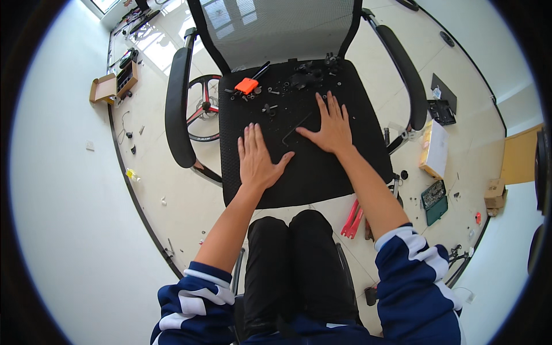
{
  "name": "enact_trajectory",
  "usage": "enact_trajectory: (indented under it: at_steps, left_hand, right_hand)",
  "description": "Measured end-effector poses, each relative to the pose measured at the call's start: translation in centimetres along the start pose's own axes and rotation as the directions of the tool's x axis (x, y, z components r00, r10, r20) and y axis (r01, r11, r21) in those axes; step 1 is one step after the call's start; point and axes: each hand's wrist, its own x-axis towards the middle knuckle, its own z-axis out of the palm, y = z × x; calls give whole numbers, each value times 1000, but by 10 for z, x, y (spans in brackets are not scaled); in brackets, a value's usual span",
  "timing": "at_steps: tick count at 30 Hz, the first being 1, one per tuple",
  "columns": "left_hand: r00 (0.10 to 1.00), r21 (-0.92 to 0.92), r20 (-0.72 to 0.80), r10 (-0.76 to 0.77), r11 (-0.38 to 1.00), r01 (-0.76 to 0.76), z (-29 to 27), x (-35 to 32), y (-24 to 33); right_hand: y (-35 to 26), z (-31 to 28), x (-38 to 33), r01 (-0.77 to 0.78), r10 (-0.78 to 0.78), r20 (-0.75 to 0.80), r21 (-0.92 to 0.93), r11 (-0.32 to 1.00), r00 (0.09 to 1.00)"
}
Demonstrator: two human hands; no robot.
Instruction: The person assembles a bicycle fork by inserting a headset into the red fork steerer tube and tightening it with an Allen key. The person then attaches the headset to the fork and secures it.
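Note:
Both my hands are over the black seat (310, 184) of an office chair, empty, with fingers stretched out. My left hand (257, 159) is on the left part of the seat, thumb pointing right. Farther up and to the right is my right hand (332, 126), its thumb close to a thin black hex key (298, 127). An orange block-shaped item (246, 86) lies near the back left of the seat, beside small bolts and nuts. Dark metal parts (305, 76) are gathered at the back. A small bolted part (269, 109) rests between them and my left hand.
Armrests (179, 109) and a mesh backrest (282, 29) bound the seat. A red and black spoked wheel (205, 106) lies at the left. On the floor at right are a white and yellow box (435, 148), a green case of small parts (435, 202) and a red-handled tool (352, 220).

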Motion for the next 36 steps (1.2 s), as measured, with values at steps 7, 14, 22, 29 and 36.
enact_trajectory:
  at_steps: [7,14,22,29,36]
  left_hand:
    - [976,104,200,82,989,-105,4,36,6]
    - [971,284,190,142,939,-193,16,46,-1]
    - [942,467,316,117,844,-262,6,42,8]
    - [858,456,288,426,726,-514,-36,48,25]
    - [819,407,283,499,711,-574,-40,46,126]
  right_hand:
    - [1,9,20,183,-161,151,-147,972,975]
    - [-17,28,7,143,-151,-275,-50,989,949]
    - [-51,-2,-58,161,-224,-570,-160,974,790]
    - [-56,-4,-120,-1,0,40,31,1000,999]
    - [-17,-25,-170,-224,222,99,4,975,970]
